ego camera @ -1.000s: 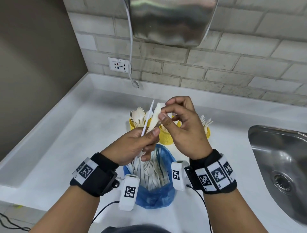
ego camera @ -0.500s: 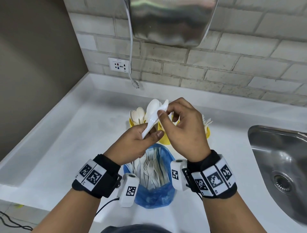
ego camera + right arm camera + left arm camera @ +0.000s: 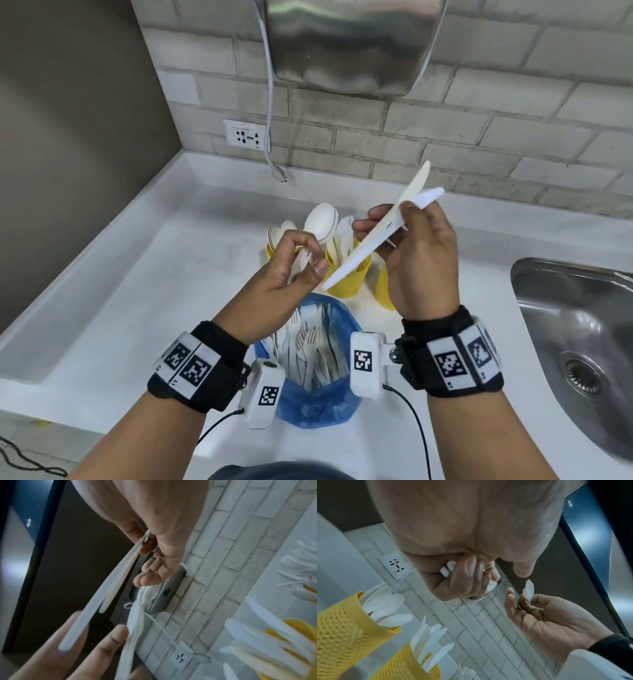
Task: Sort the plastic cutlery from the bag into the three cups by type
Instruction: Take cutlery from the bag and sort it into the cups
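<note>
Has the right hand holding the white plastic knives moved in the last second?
Yes. The right hand has shifted to the right, pulling two white plastic knives away from the left hand, judged against the yellow mesh cups behind it.

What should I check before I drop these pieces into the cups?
1. Left hand holds only one type: ok, it grips spoons.
2. Right hand holds only one type: ok, it pinches two knives.
3. Spoon cup upright and reachable: ok, it stands just behind the left hand.
4. Knife cup upright and reachable: ok, it stands under the knives.
5. Fork cup undisturbed: cannot tell, the right hand hides most of it.
6. Bag emptied: not ok, forks lie inside.
</note>
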The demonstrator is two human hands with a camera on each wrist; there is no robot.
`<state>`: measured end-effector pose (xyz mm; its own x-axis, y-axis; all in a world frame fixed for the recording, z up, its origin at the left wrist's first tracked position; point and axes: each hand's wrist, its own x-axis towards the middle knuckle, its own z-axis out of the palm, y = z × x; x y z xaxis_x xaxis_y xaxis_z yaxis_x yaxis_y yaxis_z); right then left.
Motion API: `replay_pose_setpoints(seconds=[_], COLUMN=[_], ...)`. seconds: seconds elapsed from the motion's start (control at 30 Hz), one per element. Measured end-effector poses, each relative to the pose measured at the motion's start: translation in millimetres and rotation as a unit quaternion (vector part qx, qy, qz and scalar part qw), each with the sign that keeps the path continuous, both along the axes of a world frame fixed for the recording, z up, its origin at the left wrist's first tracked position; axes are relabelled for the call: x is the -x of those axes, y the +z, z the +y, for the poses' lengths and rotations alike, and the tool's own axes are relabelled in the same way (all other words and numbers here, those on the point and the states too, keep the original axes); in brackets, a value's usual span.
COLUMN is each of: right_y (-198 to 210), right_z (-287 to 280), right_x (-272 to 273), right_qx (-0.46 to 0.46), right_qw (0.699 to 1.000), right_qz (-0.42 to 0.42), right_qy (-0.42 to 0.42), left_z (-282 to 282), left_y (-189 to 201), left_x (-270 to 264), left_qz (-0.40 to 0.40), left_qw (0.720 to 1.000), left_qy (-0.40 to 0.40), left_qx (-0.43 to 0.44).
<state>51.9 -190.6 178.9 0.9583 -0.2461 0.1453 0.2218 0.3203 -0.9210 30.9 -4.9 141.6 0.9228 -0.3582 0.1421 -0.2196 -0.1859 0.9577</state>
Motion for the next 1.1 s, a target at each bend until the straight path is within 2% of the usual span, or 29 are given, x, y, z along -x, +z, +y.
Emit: replay_pose_setpoints(seconds=[0.13,0.3,0.53,0.63,0.73,0.8,0.93,1.0,1.1], right_y=[0.9,-11.8,-19.3,-20.7,-21.6,-17.0,-4.5,-5.1,-10.2], right_z=[-5.4,5.9,15.5,15.7,14.5,13.5,8.9,6.0,6.8], right_x=[-0.2,3.9,6.3,5.3,6.7,8.6,4.9,1.7,1.1], right_qx=[0.055,0.121,0.179,0.185,0.227,0.186,0.006,0.011,0.118], right_qw=[0.998,0.99,0.981,0.982,0.973,0.981,0.999,0.999,0.993], right_qz=[-0.032,-0.064,-0.062,-0.041,-0.041,-0.056,-0.052,-0.048,-0.029], right_qy=[0.029,0.012,-0.038,-0.004,0.012,0.002,-0.008,-0.011,0.007], left_z=[-3.5,-9.4,-11.5,-11.5,-12.4,-13.1,-14.5,-14.9,-15.6], left_y=[4.8,9.8,1.8,0.7,2.9,3.7,6.8,7.3,6.2], left_x=[1.3,0.1,-2.0,-3.2,-3.0,-1.4,3.8,4.7,3.3], left_qz=[0.001,-0.032,-0.083,-0.09,-0.09,-0.088,-0.049,-0.051,-0.056], left_qw=[1.0,0.999,0.992,0.991,0.992,0.994,0.998,0.998,0.997], left_qy=[0.02,0.006,0.047,0.052,0.038,0.026,0.019,0.026,0.025], left_qx=[0.006,0.002,-0.082,-0.087,-0.077,-0.057,0.024,0.038,0.038])
